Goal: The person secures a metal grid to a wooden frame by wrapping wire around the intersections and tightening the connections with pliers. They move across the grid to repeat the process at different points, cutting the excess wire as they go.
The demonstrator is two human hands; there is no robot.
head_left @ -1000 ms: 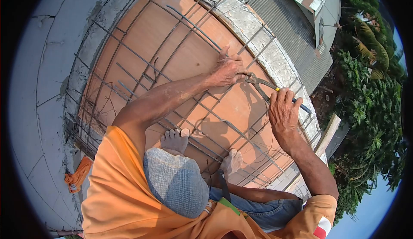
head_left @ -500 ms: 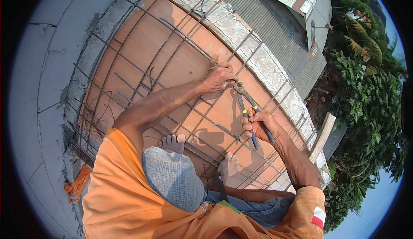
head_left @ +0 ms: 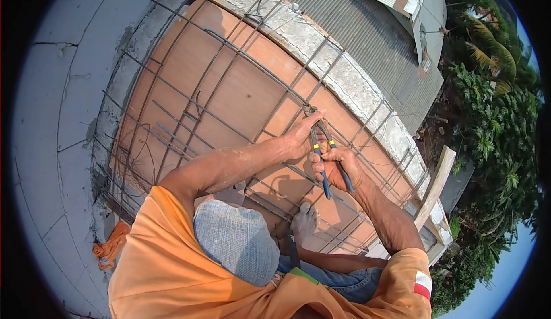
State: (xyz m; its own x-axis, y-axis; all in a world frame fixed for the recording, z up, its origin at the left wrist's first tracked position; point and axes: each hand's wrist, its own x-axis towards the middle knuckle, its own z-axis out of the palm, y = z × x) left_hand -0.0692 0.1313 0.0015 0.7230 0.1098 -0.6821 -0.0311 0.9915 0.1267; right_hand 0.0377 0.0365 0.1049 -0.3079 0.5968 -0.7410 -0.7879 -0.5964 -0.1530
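The plywood deck (head_left: 241, 89) fills the middle of the view, ringed on its far edge by a rough concrete kerb (head_left: 344, 78) and on its left by a pale slab (head_left: 51, 118). A rebar grid (head_left: 189, 98) lies across the whole deck, the bars crossing in squares. Beyond the kerb sit a corrugated roof (head_left: 367, 26) and trees (head_left: 493, 135). A plank (head_left: 436, 181) leans at the deck's right edge, and an orange rag (head_left: 112, 244) lies off its near left corner.

The person crouches on the grid in an orange shirt (head_left: 166, 273) and grey cap (head_left: 235, 238), one bare foot (head_left: 302, 221) set on the bars near the deck's near edge.

The pincers (head_left: 315, 144), blue-handled with yellow bands, stand tilted over a bar crossing near the deck's far right edge, head down on the crossing. The right hand (head_left: 338, 167) is clamped round both handles, low down. The left hand (head_left: 301, 135) lies along the pincers just beside it, fingers stretched up to the head. It cannot be told whether those fingers pinch anything.
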